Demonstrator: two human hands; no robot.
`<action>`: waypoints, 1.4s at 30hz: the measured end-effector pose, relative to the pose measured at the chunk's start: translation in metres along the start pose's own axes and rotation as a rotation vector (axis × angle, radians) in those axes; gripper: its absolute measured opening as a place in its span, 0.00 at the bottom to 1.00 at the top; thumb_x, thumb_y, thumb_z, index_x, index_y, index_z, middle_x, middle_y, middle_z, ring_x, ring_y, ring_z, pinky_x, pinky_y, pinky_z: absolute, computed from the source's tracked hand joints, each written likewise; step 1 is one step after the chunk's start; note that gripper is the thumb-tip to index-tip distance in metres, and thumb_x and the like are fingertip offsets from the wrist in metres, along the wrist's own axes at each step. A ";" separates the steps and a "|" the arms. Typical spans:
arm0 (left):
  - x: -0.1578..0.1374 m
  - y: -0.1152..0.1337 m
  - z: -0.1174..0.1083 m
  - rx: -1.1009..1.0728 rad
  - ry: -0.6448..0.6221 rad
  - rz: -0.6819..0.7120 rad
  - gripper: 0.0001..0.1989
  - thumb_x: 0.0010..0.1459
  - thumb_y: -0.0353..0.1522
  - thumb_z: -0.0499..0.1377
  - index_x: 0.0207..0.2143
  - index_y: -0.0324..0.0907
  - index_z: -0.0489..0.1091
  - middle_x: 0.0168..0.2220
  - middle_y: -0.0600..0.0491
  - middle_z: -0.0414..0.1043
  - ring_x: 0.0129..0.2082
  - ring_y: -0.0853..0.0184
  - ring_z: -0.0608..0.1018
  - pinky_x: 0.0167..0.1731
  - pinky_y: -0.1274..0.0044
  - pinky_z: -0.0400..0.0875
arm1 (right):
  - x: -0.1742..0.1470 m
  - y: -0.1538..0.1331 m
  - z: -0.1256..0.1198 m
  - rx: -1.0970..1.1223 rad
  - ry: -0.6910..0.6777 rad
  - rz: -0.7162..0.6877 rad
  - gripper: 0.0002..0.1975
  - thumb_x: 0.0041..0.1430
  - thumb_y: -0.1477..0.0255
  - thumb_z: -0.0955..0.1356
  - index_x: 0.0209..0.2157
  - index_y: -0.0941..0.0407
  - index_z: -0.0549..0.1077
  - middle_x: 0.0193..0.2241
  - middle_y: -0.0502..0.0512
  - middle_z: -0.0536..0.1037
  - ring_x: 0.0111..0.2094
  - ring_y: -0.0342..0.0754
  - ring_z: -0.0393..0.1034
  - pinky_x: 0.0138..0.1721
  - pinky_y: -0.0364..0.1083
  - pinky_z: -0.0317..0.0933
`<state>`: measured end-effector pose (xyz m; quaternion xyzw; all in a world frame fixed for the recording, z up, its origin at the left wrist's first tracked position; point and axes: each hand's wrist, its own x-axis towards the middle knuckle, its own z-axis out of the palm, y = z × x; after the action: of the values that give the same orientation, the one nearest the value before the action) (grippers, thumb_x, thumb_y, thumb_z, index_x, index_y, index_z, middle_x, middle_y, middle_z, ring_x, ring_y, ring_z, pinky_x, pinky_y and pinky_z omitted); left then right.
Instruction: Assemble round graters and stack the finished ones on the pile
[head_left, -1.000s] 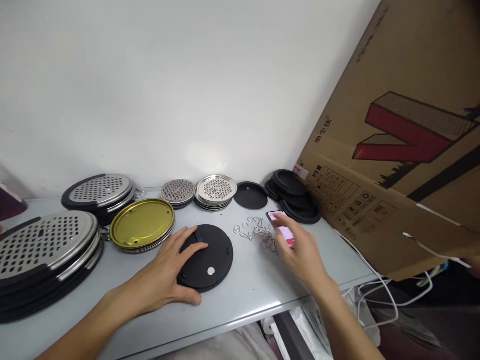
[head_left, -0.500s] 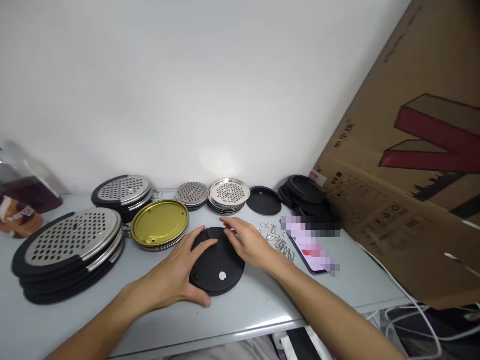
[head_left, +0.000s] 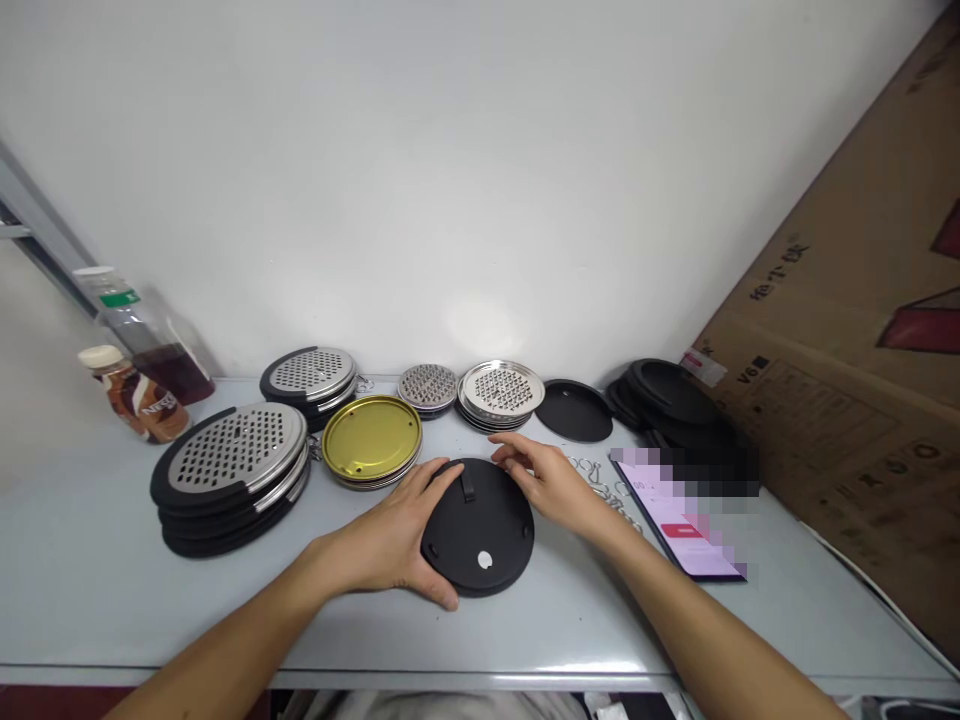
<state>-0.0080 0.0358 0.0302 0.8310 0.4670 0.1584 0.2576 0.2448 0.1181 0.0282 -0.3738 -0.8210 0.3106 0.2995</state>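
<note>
A black round disc with a white spot, small slots and a short strap-like tab near its far edge lies on the table in front of me. My left hand grips its left side, thumb at the near edge and fingers over the far left rim. At the far right rim is my right hand, its fingers curled close together; whether something small is between them I cannot make out. Just right of it lie several small metal clips and rings.
Stacked perforated grater discs stand at left, near a gold round plate. More metal grater discs and a black disc line the wall. Black rings, a phone and a large carton are at right; bottles at left.
The view has shifted left, so things sit further right in the picture. My left fingers have drawn back from the tab, baring it. My right fingers have closed somewhat at the far rim.
</note>
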 end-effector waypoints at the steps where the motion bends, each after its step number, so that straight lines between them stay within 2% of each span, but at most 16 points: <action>1: 0.000 -0.001 -0.001 0.000 -0.011 -0.009 0.64 0.35 0.49 0.73 0.69 0.49 0.40 0.69 0.43 0.39 0.67 0.46 0.50 0.63 0.59 0.54 | 0.001 0.001 0.000 0.009 -0.008 0.008 0.20 0.60 0.79 0.61 0.53 0.54 0.70 0.41 0.55 0.79 0.42 0.48 0.74 0.46 0.49 0.66; 5: -0.002 -0.001 -0.005 -0.014 -0.084 -0.024 0.61 0.37 0.47 0.73 0.68 0.52 0.43 0.71 0.46 0.33 0.69 0.46 0.44 0.64 0.56 0.49 | 0.001 0.000 0.000 -0.046 -0.015 0.076 0.18 0.59 0.76 0.64 0.51 0.55 0.71 0.42 0.57 0.79 0.42 0.49 0.73 0.45 0.48 0.66; 9: -0.002 -0.001 -0.005 -0.033 -0.089 -0.062 0.61 0.36 0.42 0.74 0.68 0.54 0.43 0.71 0.48 0.30 0.69 0.44 0.42 0.63 0.55 0.49 | -0.002 -0.006 0.002 -0.119 -0.069 0.082 0.18 0.59 0.71 0.67 0.51 0.55 0.72 0.43 0.59 0.78 0.39 0.49 0.73 0.43 0.47 0.66; 14: -0.003 -0.003 -0.007 -0.053 -0.116 -0.017 0.58 0.40 0.39 0.72 0.68 0.54 0.43 0.71 0.49 0.33 0.69 0.45 0.44 0.63 0.55 0.51 | -0.005 -0.013 0.004 -0.243 -0.084 0.068 0.19 0.63 0.64 0.65 0.53 0.56 0.72 0.39 0.60 0.78 0.38 0.51 0.73 0.41 0.47 0.65; 18: -0.002 -0.003 -0.009 -0.090 -0.115 -0.040 0.58 0.39 0.41 0.73 0.68 0.53 0.45 0.71 0.47 0.34 0.68 0.45 0.46 0.63 0.56 0.52 | -0.007 -0.014 0.005 -0.299 -0.094 0.067 0.18 0.65 0.63 0.63 0.52 0.56 0.72 0.40 0.61 0.79 0.40 0.53 0.74 0.41 0.47 0.64; 22: 0.002 0.002 -0.004 -0.109 -0.069 -0.059 0.50 0.45 0.43 0.70 0.67 0.53 0.50 0.71 0.48 0.39 0.68 0.48 0.49 0.63 0.57 0.52 | -0.005 -0.014 0.002 -0.291 -0.124 0.053 0.17 0.66 0.64 0.62 0.52 0.56 0.72 0.36 0.59 0.80 0.37 0.51 0.75 0.38 0.45 0.64; 26: 0.005 0.006 0.002 -0.088 -0.006 -0.048 0.49 0.45 0.40 0.70 0.66 0.53 0.52 0.70 0.48 0.43 0.68 0.48 0.50 0.63 0.57 0.53 | -0.003 -0.007 -0.027 -0.286 -0.180 0.065 0.14 0.61 0.73 0.64 0.48 0.54 0.75 0.36 0.55 0.81 0.35 0.48 0.76 0.37 0.43 0.64; 30: 0.005 0.006 0.001 -0.103 -0.016 -0.047 0.50 0.42 0.41 0.71 0.66 0.53 0.52 0.69 0.48 0.44 0.68 0.47 0.51 0.63 0.56 0.52 | -0.005 0.014 -0.077 -0.413 0.008 0.218 0.13 0.55 0.80 0.64 0.39 0.56 0.78 0.34 0.56 0.81 0.35 0.49 0.75 0.38 0.44 0.63; 32: 0.005 0.007 0.000 -0.113 -0.018 -0.046 0.50 0.43 0.41 0.71 0.66 0.54 0.51 0.69 0.48 0.44 0.68 0.47 0.51 0.63 0.55 0.52 | -0.006 0.025 -0.094 -0.479 0.037 0.293 0.13 0.52 0.82 0.65 0.35 0.57 0.79 0.33 0.56 0.81 0.35 0.50 0.74 0.37 0.44 0.63; 38: 0.006 0.006 0.001 -0.096 0.004 -0.040 0.50 0.42 0.41 0.71 0.66 0.55 0.52 0.69 0.50 0.46 0.67 0.47 0.53 0.64 0.56 0.52 | -0.010 0.034 -0.100 -0.489 -0.027 0.333 0.13 0.47 0.82 0.67 0.32 0.54 0.80 0.31 0.52 0.81 0.33 0.47 0.74 0.33 0.41 0.62; 42: 0.005 0.004 0.002 -0.092 0.008 -0.033 0.49 0.43 0.41 0.71 0.65 0.55 0.52 0.69 0.51 0.47 0.67 0.48 0.54 0.64 0.57 0.53 | -0.020 0.041 -0.122 -0.536 0.108 0.440 0.15 0.51 0.81 0.65 0.38 0.56 0.79 0.35 0.55 0.82 0.37 0.48 0.76 0.36 0.42 0.63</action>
<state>-0.0017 0.0378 0.0315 0.8099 0.4739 0.1788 0.2960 0.3616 0.1584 0.0689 -0.6231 -0.7561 0.1209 0.1595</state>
